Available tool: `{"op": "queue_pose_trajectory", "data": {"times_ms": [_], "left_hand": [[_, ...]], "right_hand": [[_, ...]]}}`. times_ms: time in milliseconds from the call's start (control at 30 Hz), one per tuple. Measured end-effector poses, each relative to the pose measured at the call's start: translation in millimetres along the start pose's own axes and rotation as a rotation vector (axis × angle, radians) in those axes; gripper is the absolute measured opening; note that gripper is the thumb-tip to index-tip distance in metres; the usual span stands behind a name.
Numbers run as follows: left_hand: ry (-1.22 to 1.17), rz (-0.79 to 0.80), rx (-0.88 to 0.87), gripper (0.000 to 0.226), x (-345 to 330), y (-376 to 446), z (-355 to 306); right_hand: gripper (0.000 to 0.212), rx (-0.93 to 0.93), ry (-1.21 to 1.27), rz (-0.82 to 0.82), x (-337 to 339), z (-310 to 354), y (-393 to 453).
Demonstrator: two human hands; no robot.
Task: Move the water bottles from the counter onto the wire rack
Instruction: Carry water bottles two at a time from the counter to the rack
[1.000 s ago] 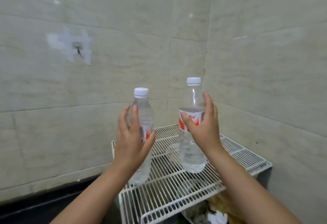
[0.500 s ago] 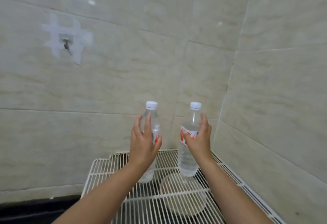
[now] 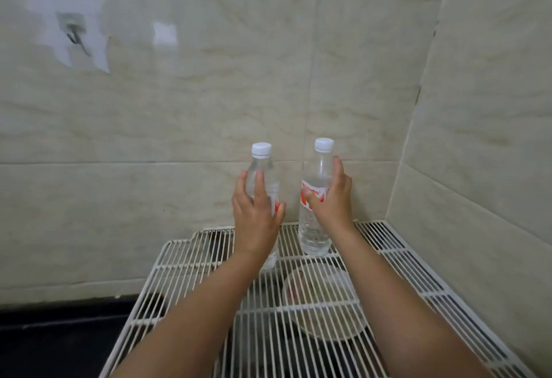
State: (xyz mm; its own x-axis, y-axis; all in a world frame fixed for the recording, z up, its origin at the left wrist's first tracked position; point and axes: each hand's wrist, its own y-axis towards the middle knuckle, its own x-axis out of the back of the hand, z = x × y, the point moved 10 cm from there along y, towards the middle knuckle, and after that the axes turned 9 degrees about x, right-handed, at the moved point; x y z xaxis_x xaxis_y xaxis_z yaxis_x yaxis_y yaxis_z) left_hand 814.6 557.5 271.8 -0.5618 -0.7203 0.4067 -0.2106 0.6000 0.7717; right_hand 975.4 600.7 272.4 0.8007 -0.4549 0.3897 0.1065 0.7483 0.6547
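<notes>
Two clear water bottles with white caps and red-and-white labels stand upright over the back of the white wire rack (image 3: 185, 264). My left hand (image 3: 257, 216) is wrapped around the left bottle (image 3: 263, 168), whose base reaches the rack wires. My right hand (image 3: 331, 198) grips the right bottle (image 3: 316, 228) around its label; its base sits on the rack near the wall corner. Both bottles are about a hand's width apart.
Tiled walls meet in a corner just behind and to the right of the rack. A round whitish dish (image 3: 322, 303) lies under the rack wires. A dark counter (image 3: 53, 344) runs at lower left. A wall hook (image 3: 74, 34) hangs at upper left.
Both hands have carried the bottles farther back and lower onto the rack near the wall corner. The view has moved closer over the rack.
</notes>
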Motion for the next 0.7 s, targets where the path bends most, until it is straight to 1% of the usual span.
{"op": "queue_pose_trajectory", "data": {"times_ms": [67,167,300,367,433,533,633,700], "left_hand": [[-0.01,0.028,0.013,0.084,-2.1,-5.1,-0.9],[-0.055,0.072,0.085,0.083,-0.1,-4.4,2.9],[-0.135,0.204,0.176,0.063,14.0,2.5,2.7],[-0.163,0.26,0.243,0.053,24.2,12.7,7.3],[-0.205,0.322,0.285,0.052,28.8,28.2,10.7],[-0.254,0.46,0.24,0.05,25.1,48.1,1.6],[-0.281,0.578,0.175,0.047,16.9,51.7,-7.8],[-0.274,0.596,0.155,0.048,14.6,50.1,-6.4]], "right_hand": [[0.081,-0.022,0.014,0.027,-1.0,-1.1,-0.5],[0.082,-0.048,0.05,0.107,-2.0,-0.1,-1.3],[0.086,-0.079,0.017,0.177,3.5,2.8,-2.4],[0.085,-0.082,-0.07,0.217,4.6,8.2,-3.3],[0.084,-0.079,-0.267,0.255,5.9,13.3,-4.5],[0.084,-0.106,-0.444,0.271,9.8,17.3,-6.6],[0.084,-0.114,-0.458,0.311,10.1,15.9,-3.4],[0.076,-0.117,-0.44,0.361,9.4,13.9,-0.7]]}}
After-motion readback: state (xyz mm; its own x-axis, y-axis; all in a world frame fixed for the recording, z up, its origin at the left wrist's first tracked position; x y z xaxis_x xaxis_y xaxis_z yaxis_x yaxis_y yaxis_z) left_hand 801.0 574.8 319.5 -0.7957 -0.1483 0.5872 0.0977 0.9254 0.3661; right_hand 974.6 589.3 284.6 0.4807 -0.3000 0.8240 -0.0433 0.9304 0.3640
